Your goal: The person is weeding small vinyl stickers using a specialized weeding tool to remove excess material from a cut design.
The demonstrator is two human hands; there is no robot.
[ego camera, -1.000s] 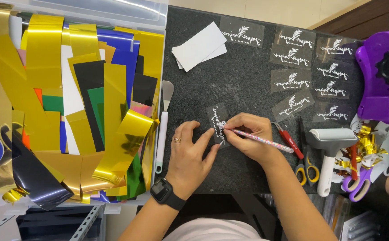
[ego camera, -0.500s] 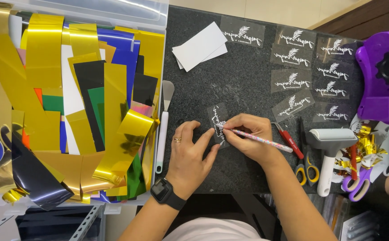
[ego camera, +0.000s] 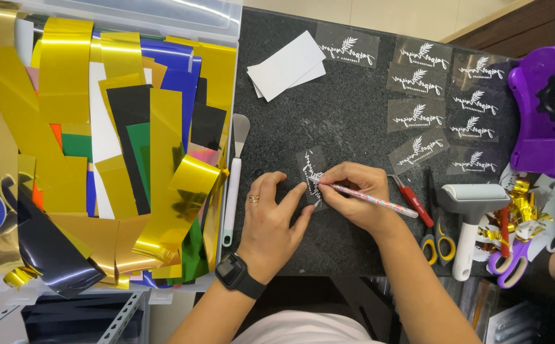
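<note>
We work at a dark speckled mat (ego camera: 354, 108). Left of our grip, a clear plastic bin (ego camera: 182, 19) brims with gold, blue, black and green foil sheets (ego camera: 131, 159). Far right sits a purple machine (ego camera: 545, 108). Beyond the grip lie white cards (ego camera: 287, 64) and clear decals (ego camera: 417, 114). Our left hand (ego camera: 271, 223) presses flat on a small clear decal strip (ego camera: 309, 169), fingers spread, while our right hand (ego camera: 354, 197) pinches a patterned pen tool (ego camera: 370, 200) closed-fisted, tip on the strip.
</note>
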